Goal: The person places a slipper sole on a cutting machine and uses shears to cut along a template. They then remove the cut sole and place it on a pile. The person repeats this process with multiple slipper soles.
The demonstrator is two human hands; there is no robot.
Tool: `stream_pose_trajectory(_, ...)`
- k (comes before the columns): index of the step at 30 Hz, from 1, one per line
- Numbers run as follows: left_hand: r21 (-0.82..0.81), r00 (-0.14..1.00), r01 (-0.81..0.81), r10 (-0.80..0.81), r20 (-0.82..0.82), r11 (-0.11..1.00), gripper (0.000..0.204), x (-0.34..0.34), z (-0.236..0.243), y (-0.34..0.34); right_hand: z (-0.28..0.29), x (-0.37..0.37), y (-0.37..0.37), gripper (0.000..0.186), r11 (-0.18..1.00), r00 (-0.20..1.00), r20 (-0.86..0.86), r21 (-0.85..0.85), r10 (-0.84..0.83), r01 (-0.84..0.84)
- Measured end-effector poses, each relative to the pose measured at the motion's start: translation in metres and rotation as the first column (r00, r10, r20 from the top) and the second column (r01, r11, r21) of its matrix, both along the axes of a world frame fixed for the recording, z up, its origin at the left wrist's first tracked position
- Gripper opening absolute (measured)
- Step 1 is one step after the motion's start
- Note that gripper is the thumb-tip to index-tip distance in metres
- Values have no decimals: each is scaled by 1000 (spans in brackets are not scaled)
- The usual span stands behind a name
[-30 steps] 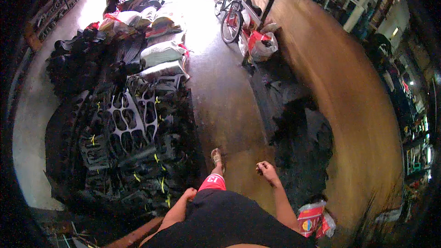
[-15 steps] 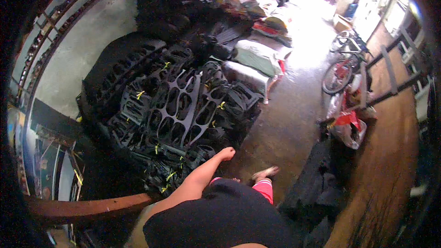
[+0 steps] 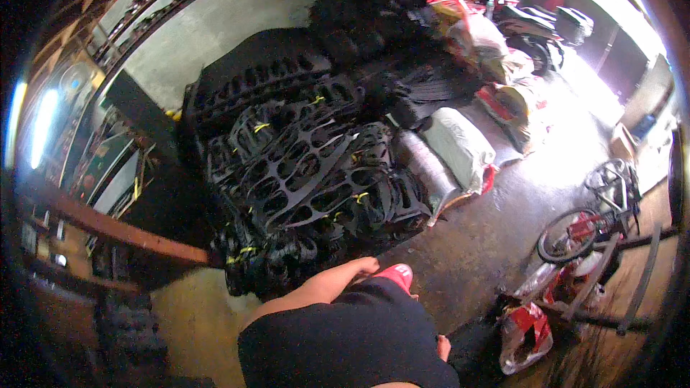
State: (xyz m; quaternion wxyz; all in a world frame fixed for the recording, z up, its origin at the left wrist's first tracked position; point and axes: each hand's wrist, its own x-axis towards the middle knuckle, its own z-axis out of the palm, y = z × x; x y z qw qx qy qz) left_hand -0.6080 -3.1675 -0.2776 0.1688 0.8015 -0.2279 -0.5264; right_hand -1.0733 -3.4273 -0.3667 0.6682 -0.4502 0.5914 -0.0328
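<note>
My left hand (image 3: pixel 369 266) hangs in front of my dark shirt, its fingers curled into a loose fist with nothing seen in it. Nearest to it lies a big heap of black cut-out sheets (image 3: pixel 287 172), full of oval holes and tied in places with yellow strips. A gap separates the hand from the heap. Beside the right edge of my shirt, only part of my right hand (image 3: pixel 443 348) shows; its fingers are too small and hidden to read.
White sacks (image 3: pixel 460 147) lie right of the heap, with more filled bags (image 3: pixel 510 108) behind. A motorcycle (image 3: pixel 535 32) stands at the far right. On the right are a bicycle (image 3: pixel 582 223) and red-and-white plastic bags (image 3: pixel 528 334). A brown beam (image 3: pixel 122 226) runs along the left.
My view has turned to the right, bringing the motorcycle into sight. My left hand stays curled near my body. Part of my right hand has come into view.
</note>
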Motion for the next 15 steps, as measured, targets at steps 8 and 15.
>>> stream_pose_trajectory(8,34,956,-243,246,-162,969,35,57,-52,-191,-1,113,-365,20,983,997,18,-171,70,-66)
stream_pose_trajectory(15,450,839,-389,510,-187,804,28,208,-143,-491,21,277,-581,26,974,999,53,-229,6,6)
